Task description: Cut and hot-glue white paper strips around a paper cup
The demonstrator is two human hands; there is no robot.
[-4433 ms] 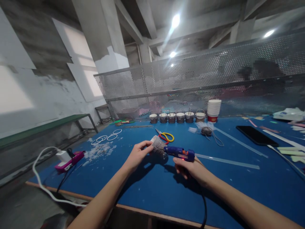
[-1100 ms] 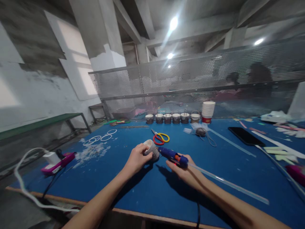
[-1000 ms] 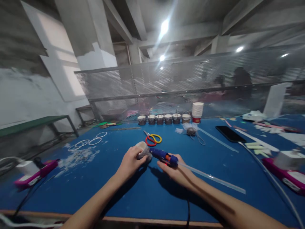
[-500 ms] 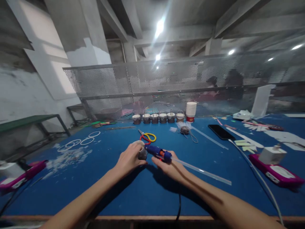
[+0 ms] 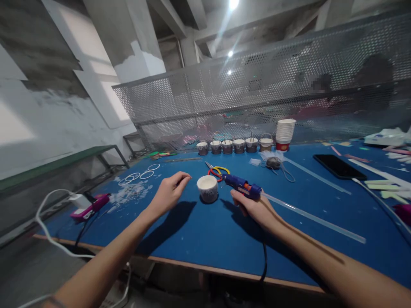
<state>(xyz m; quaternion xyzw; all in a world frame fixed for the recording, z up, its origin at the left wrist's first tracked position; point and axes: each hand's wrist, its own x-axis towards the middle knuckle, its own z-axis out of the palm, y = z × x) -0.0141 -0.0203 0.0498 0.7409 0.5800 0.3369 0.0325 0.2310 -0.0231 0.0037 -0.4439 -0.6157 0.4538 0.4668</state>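
A small paper cup [image 5: 208, 189] with a white inside and a dark grey wrapped outside stands upright on the blue table. To its left, my left hand [image 5: 171, 188] hovers apart from it, fingers curled and pinched together; whether anything is between the fingertips is hidden. My right hand [image 5: 253, 205] grips a blue hot glue gun [image 5: 241, 186], nozzle pointing left just right of the cup. A long clear glue stick [image 5: 314, 218] sticks out of the gun's back. Behind the cup lie scissors [image 5: 218, 172] with red and yellow handles.
Several wrapped cups [image 5: 239, 146] line the back, beside stacked paper cups [image 5: 285, 133]. A ball of twine [image 5: 272, 163] and a black phone [image 5: 338, 166] lie right. White rings [image 5: 147, 174], scraps [image 5: 131, 194] and a purple power strip [image 5: 91, 207] lie left. A black cord [image 5: 265, 261] crosses the front edge.
My left hand has let go of the cup and moved left. The cup now stands alone on the table. The glue gun has moved away from the cup. The view has turned left and tilted.
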